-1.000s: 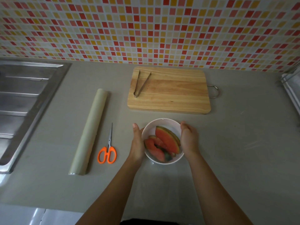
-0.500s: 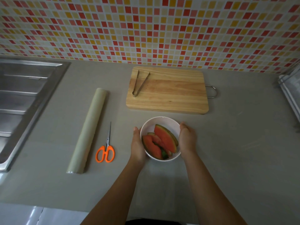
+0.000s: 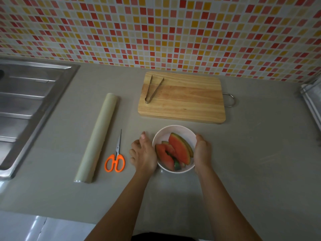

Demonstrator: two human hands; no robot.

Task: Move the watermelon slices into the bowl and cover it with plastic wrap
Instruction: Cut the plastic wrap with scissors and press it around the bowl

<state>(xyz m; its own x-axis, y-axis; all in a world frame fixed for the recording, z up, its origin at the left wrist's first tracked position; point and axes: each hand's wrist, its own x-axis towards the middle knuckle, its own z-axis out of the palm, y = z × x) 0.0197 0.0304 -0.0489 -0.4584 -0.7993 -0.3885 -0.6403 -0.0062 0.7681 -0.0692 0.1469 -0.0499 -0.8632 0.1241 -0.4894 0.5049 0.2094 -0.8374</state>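
A white bowl [image 3: 165, 134] sits on the grey counter just in front of the cutting board. It holds several red watermelon slices [image 3: 178, 150] with green rind. My right hand [image 3: 201, 152] cups the bowl's right side. My left hand [image 3: 143, 153] lies beside the bowl's left side with its fingers spread apart, turned away from the rim. A long roll of plastic wrap [image 3: 97, 136] lies to the left, with nothing touching it.
Orange-handled scissors [image 3: 115, 159] lie between the roll and my left hand. A wooden cutting board [image 3: 187, 100] with metal tongs [image 3: 152, 88] on it sits behind the bowl. A steel sink [image 3: 26, 105] fills the left; a rack edge [image 3: 312, 101] shows at far right.
My left hand has come off the bowl's left side and its fingers have spread. My right hand stays against the bowl, which keeps its place.
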